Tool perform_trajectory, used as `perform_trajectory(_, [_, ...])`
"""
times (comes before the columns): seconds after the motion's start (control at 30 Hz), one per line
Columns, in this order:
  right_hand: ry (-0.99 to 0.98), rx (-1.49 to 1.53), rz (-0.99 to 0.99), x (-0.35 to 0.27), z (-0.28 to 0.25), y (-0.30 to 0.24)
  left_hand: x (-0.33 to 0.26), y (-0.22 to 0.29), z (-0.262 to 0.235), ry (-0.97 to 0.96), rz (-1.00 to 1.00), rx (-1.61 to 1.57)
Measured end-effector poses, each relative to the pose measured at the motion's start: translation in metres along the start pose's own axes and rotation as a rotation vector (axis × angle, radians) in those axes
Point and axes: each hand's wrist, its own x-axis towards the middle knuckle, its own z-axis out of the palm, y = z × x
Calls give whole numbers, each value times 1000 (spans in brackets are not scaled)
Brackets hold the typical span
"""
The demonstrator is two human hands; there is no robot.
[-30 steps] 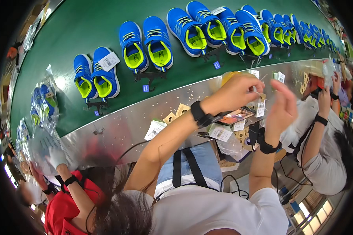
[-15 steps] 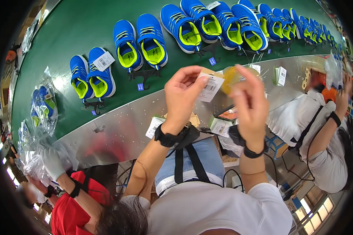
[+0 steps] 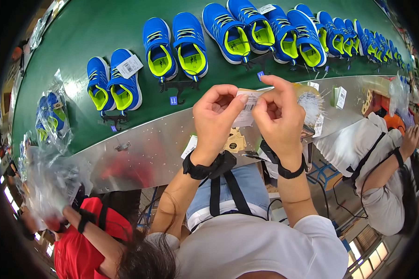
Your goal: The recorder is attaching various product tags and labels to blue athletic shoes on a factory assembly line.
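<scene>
In the head view, the tag [image 3: 245, 120] is over the tabletop [image 3: 167, 128], long axis nearly upright, between the left hand [image 3: 213, 114], clamped on its left edge, and the equally near right hand [image 3: 280, 111], fingers curled, whose grip I cannot tell.

Pairs of shoes [image 3: 189, 44] stand in a row on the work surface [image 3: 93, 23], extending from the left to the far right. A ledge [image 3: 172, 132] runs along the near side of this surface, in front of the person. A tag [image 3: 246, 111] is located over the ledge, between the left hand [image 3: 216, 114] and the right hand [image 3: 280, 116]. Cards [image 3: 236, 141] lie on the ledge. Further labels [image 3: 340, 98] lie right of the right hand. Bagged shoes [image 3: 56, 116] lie left of the row. One co-worker [image 3: 91, 237] is positioned at left, another [image 3: 384, 200] at right.
</scene>
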Motion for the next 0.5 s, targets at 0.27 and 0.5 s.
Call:
perform_trajectory(0.27, [-52, -31, -67, 8, 14, 7, 9, 0, -6, -13, 281, 386])
perform_trajectory(0.5, [-441, 494, 533, 11, 28, 28, 34, 13, -46, -376, 1029, 1241])
